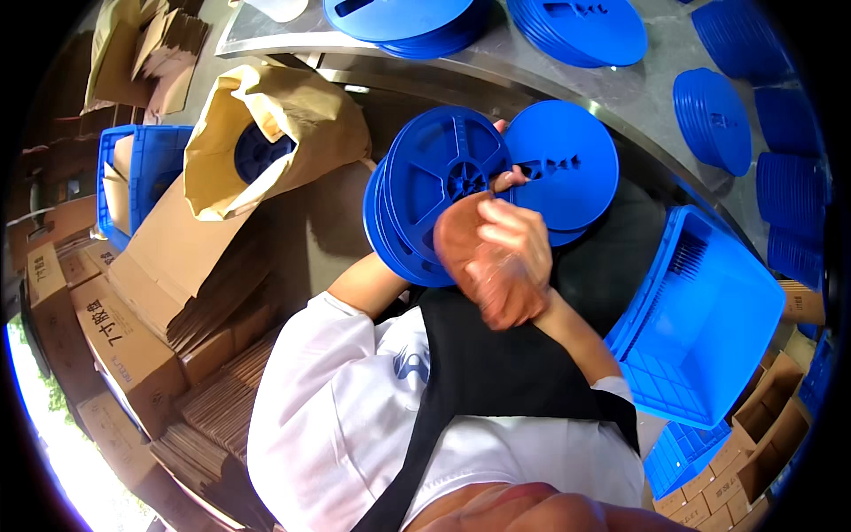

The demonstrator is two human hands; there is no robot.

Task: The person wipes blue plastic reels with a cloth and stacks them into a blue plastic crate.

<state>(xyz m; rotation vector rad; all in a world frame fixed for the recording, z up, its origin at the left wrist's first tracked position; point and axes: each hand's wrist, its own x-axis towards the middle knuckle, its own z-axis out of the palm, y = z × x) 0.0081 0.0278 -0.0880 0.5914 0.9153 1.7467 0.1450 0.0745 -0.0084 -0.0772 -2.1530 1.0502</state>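
Note:
My left hand (509, 179) reaches behind a blue plastic reel (417, 191); only fingertips show at its right edge, gripping it. The reel's ribbed face and toothed hub are turned up, with more blue discs layered beneath. In front of its lower right part, my right hand (519, 244) is curled around a brown, rounded, leather-like piece (463, 232). Motion blurs that piece, and its kind is unclear. Just right of the reel lie blue reel discs (567, 173), the top one smooth with slots near its middle.
Stacks of blue discs (576, 31) stand on the metal table (532, 75) ahead. To the left, an open yellowish sack (310, 124) holds a blue reel. Cartons (124, 341) and flattened cardboard lie left; a blue crate (709, 328) stands right.

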